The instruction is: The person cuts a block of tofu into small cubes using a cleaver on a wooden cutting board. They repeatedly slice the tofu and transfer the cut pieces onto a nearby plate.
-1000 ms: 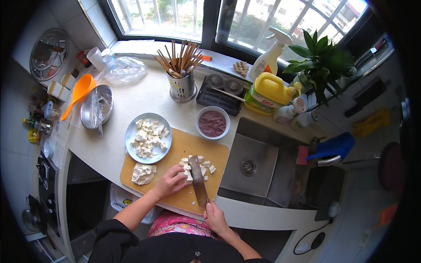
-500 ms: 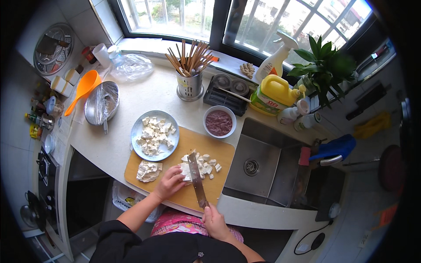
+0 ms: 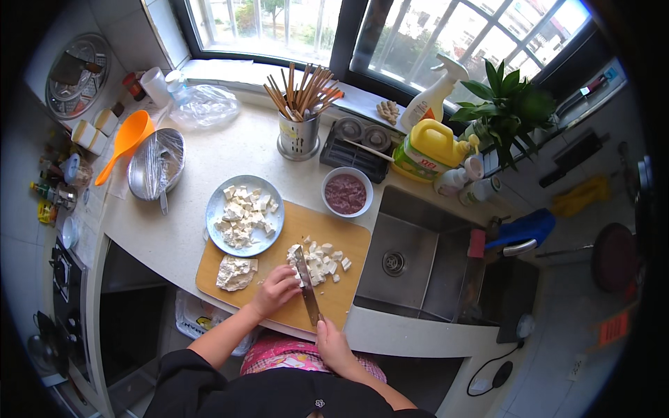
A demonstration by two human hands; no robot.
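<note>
While white tofu cubes (image 3: 326, 263) are spread on the cutting board (image 3: 300, 226), a knife (image 3: 307, 285) is held at their left side, its handle gripped by the closed fingers of the right hand (image 3: 334, 344). Beside the blade, the left hand (image 3: 277, 289) is placed with fingers curled; whether tofu is gripped cannot be told. Farther left, a tofu chunk (image 3: 236, 273) is set near a loaded plate (image 3: 210, 230). Beyond the board, a bowl (image 3: 323, 196) is placed on the tabletop (image 3: 167, 244).

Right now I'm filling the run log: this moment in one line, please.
left hand: beside knife | right hand: gripping knife | plate: holding white cubes
</note>
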